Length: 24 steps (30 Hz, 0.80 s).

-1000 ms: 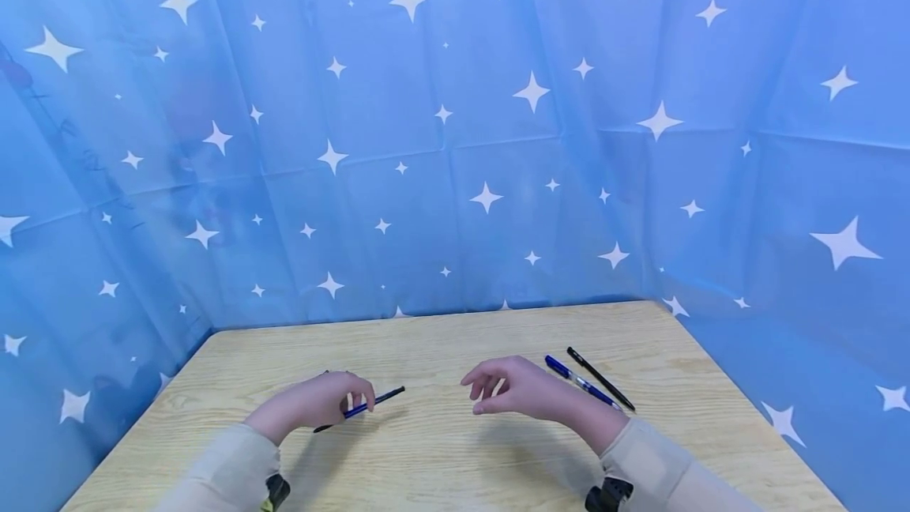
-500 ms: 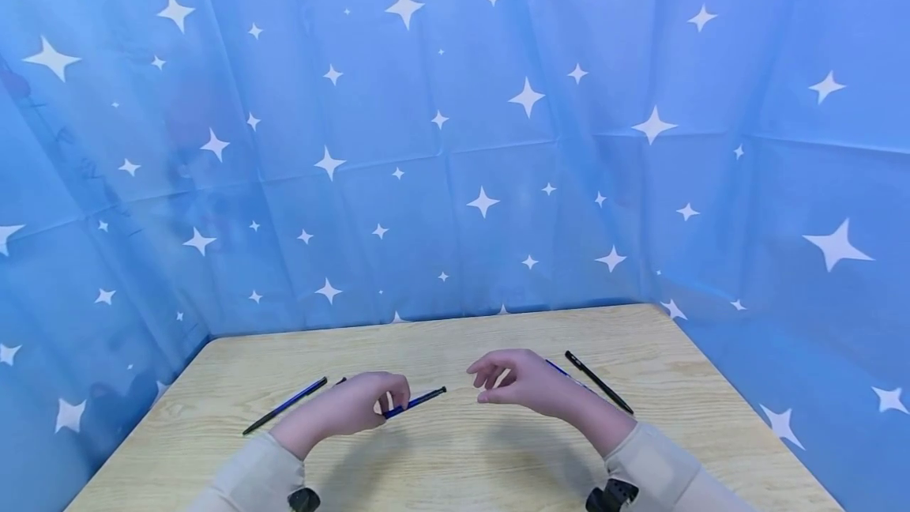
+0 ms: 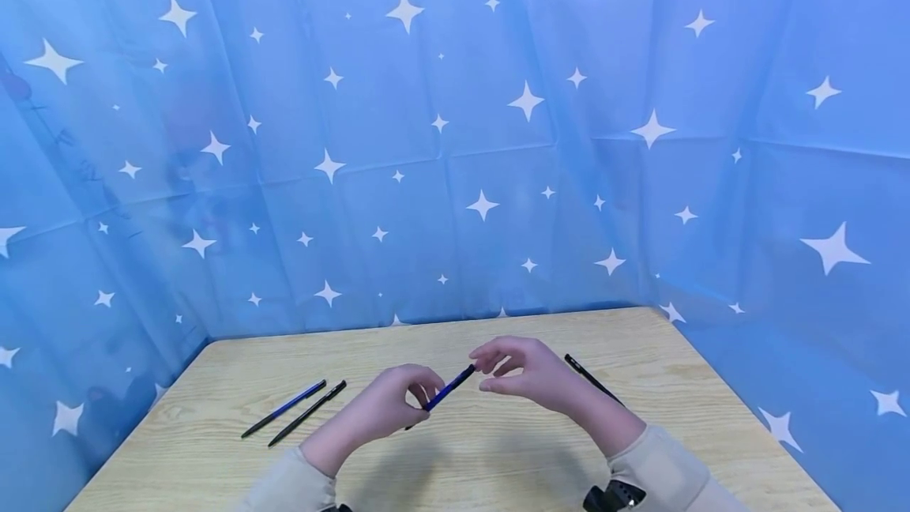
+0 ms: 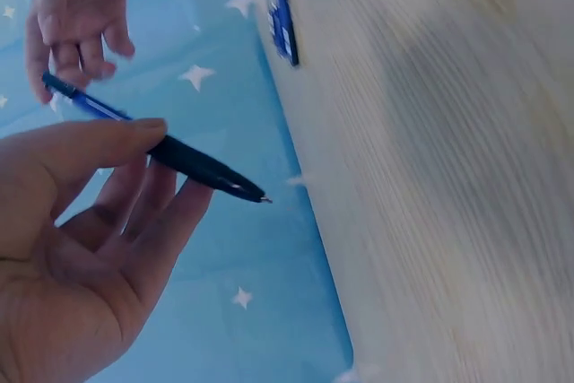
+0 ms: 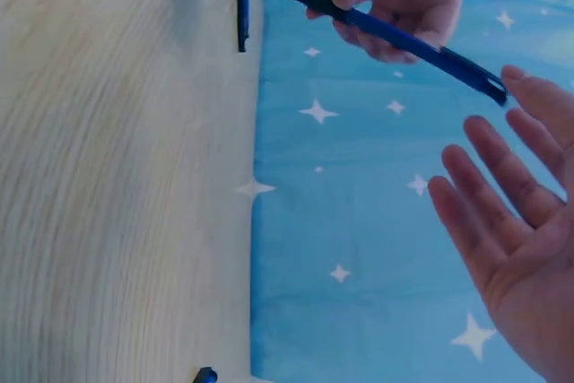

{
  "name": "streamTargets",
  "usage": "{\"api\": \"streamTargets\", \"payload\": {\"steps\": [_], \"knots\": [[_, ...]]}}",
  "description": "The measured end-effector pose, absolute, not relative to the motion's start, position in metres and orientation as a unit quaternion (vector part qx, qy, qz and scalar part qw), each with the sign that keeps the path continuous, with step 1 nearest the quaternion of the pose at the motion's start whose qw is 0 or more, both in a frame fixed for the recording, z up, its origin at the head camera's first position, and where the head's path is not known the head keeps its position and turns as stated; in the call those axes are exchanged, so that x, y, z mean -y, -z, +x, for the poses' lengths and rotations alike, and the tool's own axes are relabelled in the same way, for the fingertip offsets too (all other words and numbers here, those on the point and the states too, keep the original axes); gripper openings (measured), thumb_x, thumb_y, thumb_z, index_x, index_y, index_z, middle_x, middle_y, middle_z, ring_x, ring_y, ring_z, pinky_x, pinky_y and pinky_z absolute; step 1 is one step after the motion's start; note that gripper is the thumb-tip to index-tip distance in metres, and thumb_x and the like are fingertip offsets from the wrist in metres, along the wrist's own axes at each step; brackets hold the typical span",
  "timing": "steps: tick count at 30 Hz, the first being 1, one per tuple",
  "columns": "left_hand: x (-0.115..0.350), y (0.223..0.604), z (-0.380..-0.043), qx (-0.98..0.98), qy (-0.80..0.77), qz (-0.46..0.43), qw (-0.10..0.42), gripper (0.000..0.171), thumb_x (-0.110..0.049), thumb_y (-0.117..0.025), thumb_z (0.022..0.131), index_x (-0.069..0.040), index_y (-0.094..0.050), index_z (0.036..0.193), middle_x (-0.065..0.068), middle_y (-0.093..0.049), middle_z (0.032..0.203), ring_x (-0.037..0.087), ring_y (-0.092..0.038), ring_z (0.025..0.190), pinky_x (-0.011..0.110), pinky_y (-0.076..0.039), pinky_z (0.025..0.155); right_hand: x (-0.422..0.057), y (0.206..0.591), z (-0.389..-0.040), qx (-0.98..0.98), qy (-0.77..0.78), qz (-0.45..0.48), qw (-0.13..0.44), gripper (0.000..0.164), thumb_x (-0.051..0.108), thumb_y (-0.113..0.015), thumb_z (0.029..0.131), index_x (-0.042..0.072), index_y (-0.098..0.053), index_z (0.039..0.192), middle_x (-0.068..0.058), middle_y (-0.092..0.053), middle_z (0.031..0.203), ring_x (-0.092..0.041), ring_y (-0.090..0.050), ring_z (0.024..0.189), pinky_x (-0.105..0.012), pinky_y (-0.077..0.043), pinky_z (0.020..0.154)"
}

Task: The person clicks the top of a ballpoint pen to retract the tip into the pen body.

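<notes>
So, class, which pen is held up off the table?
The pen pinched in the left hand. Being held sets it apart: the other pens in view lie on the table.

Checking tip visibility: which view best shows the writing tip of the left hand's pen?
The left wrist view: the pen shows its tip close up, metal point visible, clear of the left hand. The right wrist view shows only a dark taper, farther off; the head view, a tiny dark end.
</notes>
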State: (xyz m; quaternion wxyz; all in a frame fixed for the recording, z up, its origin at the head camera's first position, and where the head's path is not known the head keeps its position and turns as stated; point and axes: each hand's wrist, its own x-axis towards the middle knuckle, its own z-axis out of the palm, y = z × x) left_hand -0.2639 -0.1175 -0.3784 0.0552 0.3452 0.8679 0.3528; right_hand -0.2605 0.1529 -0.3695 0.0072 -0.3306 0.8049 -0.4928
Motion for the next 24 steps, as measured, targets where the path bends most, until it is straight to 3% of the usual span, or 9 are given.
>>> {"api": "streamTargets", "payload": {"steps": [10, 24], "knots": [[0.091, 0.378, -0.253, -0.813, -0.506, 0.284, 0.05, 0.028, 0.007, -0.075, 0.08, -0.008, -0.069, 0.103, 0.0, -0.065, 0.088, 0.018, -0.062, 0.084, 0.043, -0.05, 0.08, -0.143, 0.366, -0.25, -0.765, 0.569, -0.296, -0.06, 0.028, 0.015, -0.072, 0.09, 0.009, -0.068, 0.117, -0.007, -0.067, 0.111, -0.024, -0.066, 0.099, -0.034, -0.054, 0.083], [0.062, 0.367, -0.241, -0.769, -0.608, 0.193, 0.04, 0.019, 0.002, -0.077, 0.08, -0.004, -0.071, 0.097, 0.003, -0.067, 0.086, 0.017, -0.062, 0.084, 0.032, -0.053, 0.074, -0.133, 0.357, -0.25, -0.69, 0.646, -0.302, -0.127, 0.03, 0.005, -0.07, 0.09, -0.004, -0.064, 0.118, -0.017, -0.07, 0.103, -0.02, -0.069, 0.093, -0.035, -0.057, 0.078]]}}
